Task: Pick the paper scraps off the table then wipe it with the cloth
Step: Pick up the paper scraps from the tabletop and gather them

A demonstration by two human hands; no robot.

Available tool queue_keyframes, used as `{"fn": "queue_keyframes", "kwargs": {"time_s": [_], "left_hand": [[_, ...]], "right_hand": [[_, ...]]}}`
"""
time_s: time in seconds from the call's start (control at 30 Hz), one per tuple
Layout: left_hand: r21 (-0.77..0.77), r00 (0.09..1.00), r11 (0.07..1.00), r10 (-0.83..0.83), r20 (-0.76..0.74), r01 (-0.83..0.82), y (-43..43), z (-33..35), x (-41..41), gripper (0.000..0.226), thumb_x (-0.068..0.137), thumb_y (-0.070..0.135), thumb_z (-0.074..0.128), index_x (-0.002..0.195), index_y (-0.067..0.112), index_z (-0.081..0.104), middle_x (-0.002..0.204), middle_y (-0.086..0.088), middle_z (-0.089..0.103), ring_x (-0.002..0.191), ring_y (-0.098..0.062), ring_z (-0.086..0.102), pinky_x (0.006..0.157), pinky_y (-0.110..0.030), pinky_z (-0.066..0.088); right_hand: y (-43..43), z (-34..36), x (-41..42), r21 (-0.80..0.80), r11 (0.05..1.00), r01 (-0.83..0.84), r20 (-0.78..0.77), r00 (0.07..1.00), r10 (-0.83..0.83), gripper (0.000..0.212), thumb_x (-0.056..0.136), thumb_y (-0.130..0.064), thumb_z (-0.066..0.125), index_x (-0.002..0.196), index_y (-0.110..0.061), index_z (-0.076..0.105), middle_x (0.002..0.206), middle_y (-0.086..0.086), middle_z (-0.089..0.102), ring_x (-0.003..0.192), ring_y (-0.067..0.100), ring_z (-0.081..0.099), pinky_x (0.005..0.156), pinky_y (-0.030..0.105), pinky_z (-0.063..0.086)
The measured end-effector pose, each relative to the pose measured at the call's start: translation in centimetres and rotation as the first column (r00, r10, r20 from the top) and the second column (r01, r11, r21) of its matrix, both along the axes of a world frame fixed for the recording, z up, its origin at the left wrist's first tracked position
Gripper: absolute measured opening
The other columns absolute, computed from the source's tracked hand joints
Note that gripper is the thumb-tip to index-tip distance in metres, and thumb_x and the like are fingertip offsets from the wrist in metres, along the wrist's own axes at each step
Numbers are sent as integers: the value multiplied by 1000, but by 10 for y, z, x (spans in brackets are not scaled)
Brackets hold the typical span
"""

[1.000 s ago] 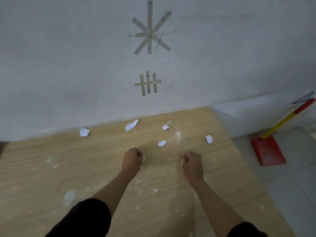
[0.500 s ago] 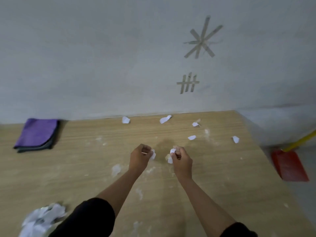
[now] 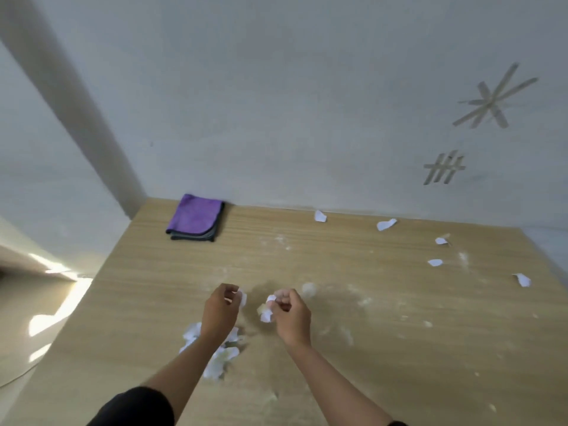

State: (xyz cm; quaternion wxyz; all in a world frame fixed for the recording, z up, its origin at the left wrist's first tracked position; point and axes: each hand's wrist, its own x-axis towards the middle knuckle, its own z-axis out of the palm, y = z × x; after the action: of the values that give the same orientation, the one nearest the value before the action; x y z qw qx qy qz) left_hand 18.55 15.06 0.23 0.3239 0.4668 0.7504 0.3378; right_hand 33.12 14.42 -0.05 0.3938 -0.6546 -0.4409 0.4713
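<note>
From the head camera, both hands hang over the middle of the wooden table [image 3: 338, 379], each curled shut around white paper. The left hand [image 3: 220, 312] pinches a small scrap [image 3: 242, 298] at its fingertips, and the right hand [image 3: 290, 315] grips a couple of scraps [image 3: 266, 310] that stick out at its nine o'clock side. Directly below the left hand and wrist, at about six o'clock from it, lies a loose pile of crumpled paper [image 3: 218, 358] on the table. Five more scraps remain well apart at the far right: one [image 3: 320, 216] near the wall at one o'clock from the hands, another [image 3: 386, 224] to its three o'clock, two small ones [image 3: 441, 241] and [image 3: 435, 262] farther right, and the last [image 3: 522, 279] at three o'clock near the table's right edge. The folded purple cloth [image 3: 195, 218] sits untouched against the wall at about eleven o'clock from the hands. Pale dusty smears speckle the wood between the hands and the right edge. The picking step looks to be under way and roughly half done; wiping has not begun. The next move probably calls for dropping the held pieces on the pile, which needs only a short lowering and an opening of the fingers, then a long reach toward two o'clock for the leftover scraps before the cloth is fetched.
</note>
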Motion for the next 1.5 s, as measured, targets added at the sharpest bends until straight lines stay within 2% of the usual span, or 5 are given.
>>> {"fn": "queue_keyframes", "kwargs": {"time_s": [0.23,0.47,0.73,1.0,1.5], "left_hand": [[-93,998,994,-63,7,63,-35,-3,-71,6,87,18,61,91,21,64,75,2,65,64,-10,59,53,-17,40],[-115,978,978,-185,-101,173,-39,-17,-99,11,85,26,61,93,27,69,92,7,69,90,-21,60,80,-37,51],[4,967,991,-127,-220,131,-21,-11,-82,14,89,16,57,97,18,68,101,-5,64,93,-24,54,82,-36,47],[90,934,978,-152,-324,190,6,4,-1,18,87,12,54,100,22,62,86,6,56,93,-20,52,78,-28,32],[-98,741,798,-592,-319,595,73,3,237,42,91,23,49,132,27,39,144,7,37,133,-15,31,107,-32,26]], "right_hand": [[-24,-2,-71,-17,992,-128,47,991,129,12,82,-8,66,78,-17,58,73,-8,59,69,9,57,57,5,41],[-31,-9,-91,-52,954,-294,306,905,295,16,87,-15,55,79,-24,66,86,-5,61,93,13,48,75,22,43],[-18,-2,-61,92,966,-242,497,851,166,19,88,-8,52,94,-21,65,89,-7,57,99,14,44,81,20,38],[9,6,10,261,951,-169,666,744,-51,22,71,-3,66,83,-22,68,80,-1,63,84,29,55,71,36,44],[48,1,269,83,994,65,783,613,-105,45,79,-10,54,123,-19,54,136,0,49,126,26,35,100,41,30]]}}
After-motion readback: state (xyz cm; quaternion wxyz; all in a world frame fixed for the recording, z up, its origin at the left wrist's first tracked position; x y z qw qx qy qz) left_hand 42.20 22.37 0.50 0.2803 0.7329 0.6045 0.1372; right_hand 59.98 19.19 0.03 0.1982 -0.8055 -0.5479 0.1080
